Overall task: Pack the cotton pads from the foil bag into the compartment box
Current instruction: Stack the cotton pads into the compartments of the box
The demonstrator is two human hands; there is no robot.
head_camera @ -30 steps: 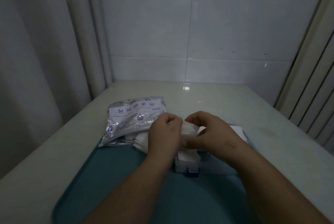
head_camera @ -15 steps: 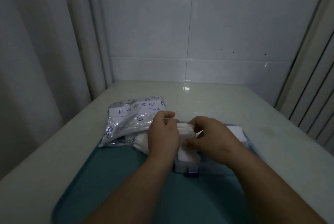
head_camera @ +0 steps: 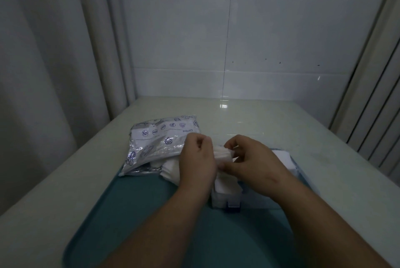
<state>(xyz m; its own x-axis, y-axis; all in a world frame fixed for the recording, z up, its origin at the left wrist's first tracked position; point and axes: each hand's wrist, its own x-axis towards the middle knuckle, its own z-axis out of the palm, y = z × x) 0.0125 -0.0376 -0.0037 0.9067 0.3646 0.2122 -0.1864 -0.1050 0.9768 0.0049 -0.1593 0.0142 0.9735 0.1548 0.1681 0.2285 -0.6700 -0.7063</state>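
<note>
The left hand and right hand pinch a stack of cotton pads between them. Just below them, the compartment box holds white pads. The foil bag lies left of the left hand. The box sits on a teal tray on a pale table against a tiled wall.

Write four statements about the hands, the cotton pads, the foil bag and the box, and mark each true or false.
1. The left hand and right hand both hold a stack of cotton pads. True.
2. The foil bag lies to the right of the hands. False: it lies to their left.
3. The compartment box stands on the teal tray. True.
4. The left hand lies flat on the foil bag. False: its fingers curl round the pads.
</note>
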